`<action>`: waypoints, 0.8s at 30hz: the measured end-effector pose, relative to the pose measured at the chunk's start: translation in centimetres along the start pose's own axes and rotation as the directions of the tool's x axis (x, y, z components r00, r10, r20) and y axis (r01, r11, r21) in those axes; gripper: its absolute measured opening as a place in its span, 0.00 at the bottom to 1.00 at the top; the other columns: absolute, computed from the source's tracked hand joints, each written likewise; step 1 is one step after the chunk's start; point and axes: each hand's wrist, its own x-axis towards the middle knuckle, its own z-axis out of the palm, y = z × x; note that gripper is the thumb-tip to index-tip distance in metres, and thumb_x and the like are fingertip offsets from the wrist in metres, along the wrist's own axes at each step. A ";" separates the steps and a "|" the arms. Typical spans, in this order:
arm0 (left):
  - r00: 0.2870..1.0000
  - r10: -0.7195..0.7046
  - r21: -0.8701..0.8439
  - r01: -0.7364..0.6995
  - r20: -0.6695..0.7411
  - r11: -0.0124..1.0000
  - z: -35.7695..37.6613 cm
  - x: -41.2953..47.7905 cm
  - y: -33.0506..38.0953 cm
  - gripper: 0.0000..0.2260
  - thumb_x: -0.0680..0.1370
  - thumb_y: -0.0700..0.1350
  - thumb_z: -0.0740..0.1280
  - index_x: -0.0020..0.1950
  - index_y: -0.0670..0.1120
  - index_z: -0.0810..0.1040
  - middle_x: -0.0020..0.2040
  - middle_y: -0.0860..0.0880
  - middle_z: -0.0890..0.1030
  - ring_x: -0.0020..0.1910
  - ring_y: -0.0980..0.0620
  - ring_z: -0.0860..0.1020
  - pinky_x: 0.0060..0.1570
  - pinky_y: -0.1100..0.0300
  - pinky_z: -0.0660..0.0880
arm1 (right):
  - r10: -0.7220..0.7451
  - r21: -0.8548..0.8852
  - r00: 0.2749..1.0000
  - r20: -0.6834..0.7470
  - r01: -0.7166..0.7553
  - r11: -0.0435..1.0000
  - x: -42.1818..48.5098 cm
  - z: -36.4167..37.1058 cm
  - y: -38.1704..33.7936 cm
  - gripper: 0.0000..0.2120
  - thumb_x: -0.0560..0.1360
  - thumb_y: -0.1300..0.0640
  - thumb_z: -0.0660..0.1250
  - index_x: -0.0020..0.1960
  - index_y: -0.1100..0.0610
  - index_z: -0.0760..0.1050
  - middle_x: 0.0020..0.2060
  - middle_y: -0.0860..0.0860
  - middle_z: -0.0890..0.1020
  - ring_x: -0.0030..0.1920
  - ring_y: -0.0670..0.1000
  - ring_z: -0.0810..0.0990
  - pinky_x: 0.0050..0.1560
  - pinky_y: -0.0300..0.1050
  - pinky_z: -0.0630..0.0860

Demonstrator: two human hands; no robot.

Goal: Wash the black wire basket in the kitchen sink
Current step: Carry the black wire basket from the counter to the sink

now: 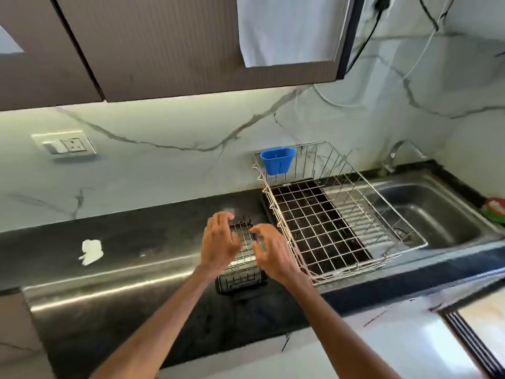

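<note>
Hovering with fingers spread, the left hand (218, 243) and right hand (272, 255) are flanking the black wire basket (241, 270) lying between them on the counter (153, 236); the sink (440, 214) is sitting beyond the right hand.

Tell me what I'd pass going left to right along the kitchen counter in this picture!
White paper scrap → small black wire basket → big silver dish rack → sink → red and green thing at the picture's edge, too cut off to name.
</note>
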 end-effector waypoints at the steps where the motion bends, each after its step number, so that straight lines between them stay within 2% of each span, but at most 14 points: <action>1: 0.997 -0.060 0.007 0.060 0.045 0.998 0.5 -0.1 -1.0 0.21 0.72 0.35 0.69 0.65 0.41 0.74 0.61 0.44 0.77 0.58 0.50 0.72 0.61 0.53 0.74 | 0.055 0.005 0.998 0.031 -0.055 0.998 -0.3 1.0 0.4 0.15 0.77 0.62 0.67 0.64 0.58 0.74 0.59 0.52 0.80 0.58 0.47 0.78 0.62 0.46 0.77; 3: 0.963 -0.216 0.029 0.214 0.161 0.976 1.1 -0.4 -2.5 0.23 0.75 0.38 0.70 0.69 0.41 0.71 0.62 0.44 0.76 0.58 0.51 0.69 0.60 0.55 0.72 | 0.201 0.035 0.973 0.117 -0.206 0.978 -1.0 2.2 0.8 0.18 0.78 0.61 0.66 0.67 0.57 0.72 0.61 0.52 0.79 0.60 0.48 0.78 0.65 0.48 0.76; 6: 0.827 -0.451 0.074 0.454 0.337 0.888 2.3 0.0 -4.7 0.26 0.77 0.41 0.73 0.70 0.39 0.66 0.61 0.44 0.74 0.57 0.49 0.71 0.58 0.53 0.76 | 0.420 0.041 0.874 0.245 -0.442 0.896 -1.3 4.1 1.9 0.20 0.79 0.59 0.67 0.70 0.58 0.70 0.63 0.52 0.77 0.62 0.49 0.77 0.66 0.47 0.76; 9: 0.699 -0.576 0.077 0.605 0.425 0.792 3.5 1.0 -6.8 0.29 0.80 0.45 0.72 0.74 0.36 0.63 0.50 0.47 0.76 0.47 0.51 0.77 0.44 0.57 0.77 | 0.522 0.014 0.804 0.283 -0.548 0.836 -0.3 5.5 3.5 0.22 0.80 0.55 0.68 0.72 0.59 0.68 0.64 0.52 0.76 0.65 0.51 0.76 0.67 0.45 0.74; 11: 0.621 -0.620 0.084 0.671 0.480 0.737 4.5 1.6 -7.9 0.33 0.82 0.47 0.70 0.79 0.33 0.58 0.44 0.50 0.76 0.40 0.56 0.76 0.45 0.57 0.77 | 0.561 -0.005 0.776 0.288 -0.584 0.812 0.7 6.4 4.6 0.26 0.81 0.55 0.67 0.74 0.62 0.65 0.66 0.54 0.75 0.68 0.53 0.75 0.67 0.43 0.71; 13: 0.581 -0.630 0.064 0.707 0.515 0.705 5.3 2.0 -8.8 0.34 0.84 0.49 0.68 0.80 0.33 0.58 0.52 0.44 0.80 0.45 0.52 0.80 0.57 0.53 0.79 | 0.607 0.019 0.737 0.296 -0.640 0.768 1.9 7.2 5.7 0.25 0.81 0.54 0.68 0.73 0.63 0.67 0.64 0.56 0.77 0.63 0.52 0.78 0.61 0.40 0.73; 14: 0.564 -0.632 0.058 0.720 0.531 0.692 5.7 2.3 -9.3 0.33 0.84 0.49 0.68 0.81 0.33 0.58 0.59 0.40 0.80 0.52 0.48 0.81 0.62 0.51 0.78 | 0.629 0.024 0.717 0.303 -0.665 0.746 2.6 7.8 6.6 0.23 0.80 0.53 0.68 0.71 0.63 0.69 0.60 0.56 0.79 0.55 0.49 0.80 0.54 0.38 0.77; 15: 0.542 -0.637 0.056 0.736 0.548 0.674 6.5 2.6 -10.1 0.33 0.84 0.49 0.68 0.82 0.35 0.58 0.64 0.38 0.79 0.58 0.45 0.81 0.65 0.49 0.77 | 0.648 0.024 0.696 0.309 -0.687 0.726 3.4 8.0 7.1 0.22 0.80 0.52 0.68 0.69 0.63 0.70 0.56 0.54 0.80 0.47 0.47 0.80 0.45 0.36 0.78; 16: 0.515 -0.651 0.064 0.755 0.558 0.653 6.7 3.0 -10.5 0.32 0.84 0.48 0.67 0.82 0.36 0.58 0.62 0.40 0.80 0.57 0.46 0.81 0.63 0.48 0.78 | 0.666 0.033 0.677 0.315 -0.709 0.705 4.1 8.6 7.9 0.22 0.80 0.51 0.67 0.68 0.63 0.71 0.52 0.53 0.81 0.42 0.45 0.78 0.38 0.36 0.77; 18: 0.472 -0.662 0.074 0.780 0.582 0.621 7.2 3.3 -10.8 0.24 0.83 0.44 0.65 0.77 0.38 0.65 0.43 0.49 0.76 0.42 0.52 0.76 0.51 0.49 0.80 | 0.691 0.022 0.645 0.325 -0.736 0.677 5.3 9.3 9.0 0.21 0.80 0.48 0.67 0.66 0.61 0.71 0.51 0.53 0.81 0.41 0.47 0.76 0.37 0.39 0.76; 19: 0.457 -0.674 0.101 0.781 0.580 0.616 7.5 3.3 -10.9 0.15 0.84 0.43 0.64 0.69 0.41 0.70 0.39 0.50 0.72 0.38 0.54 0.73 0.51 0.49 0.81 | 0.694 0.006 0.640 0.331 -0.736 0.676 5.8 9.6 9.4 0.20 0.80 0.47 0.67 0.65 0.59 0.71 0.51 0.53 0.80 0.41 0.47 0.75 0.38 0.39 0.76; 20: 0.445 -0.684 0.126 0.780 0.578 0.613 7.5 3.5 -10.7 0.05 0.84 0.42 0.63 0.60 0.44 0.72 0.37 0.51 0.70 0.36 0.54 0.71 0.53 0.47 0.82 | 0.692 0.002 0.640 0.335 -0.735 0.678 6.3 10.1 9.9 0.19 0.80 0.46 0.67 0.64 0.57 0.71 0.51 0.53 0.79 0.39 0.44 0.73 0.39 0.39 0.74; 21: 0.435 -0.686 0.134 0.781 0.584 0.610 7.6 3.7 -10.5 0.03 0.85 0.41 0.63 0.53 0.47 0.69 0.37 0.51 0.70 0.36 0.54 0.71 0.54 0.46 0.83 | 0.687 0.000 0.640 0.345 -0.731 0.682 6.8 10.3 9.9 0.19 0.80 0.46 0.66 0.66 0.55 0.71 0.52 0.53 0.79 0.36 0.42 0.71 0.38 0.39 0.72; 24: 0.394 -0.703 0.179 0.786 0.592 0.591 8.2 3.9 -10.8 0.06 0.84 0.39 0.62 0.49 0.47 0.69 0.38 0.50 0.71 0.37 0.53 0.71 0.54 0.44 0.84 | 0.693 -0.023 0.625 0.359 -0.736 0.677 8.1 10.5 9.8 0.25 0.80 0.50 0.66 0.72 0.61 0.70 0.46 0.50 0.81 0.34 0.42 0.74 0.36 0.39 0.75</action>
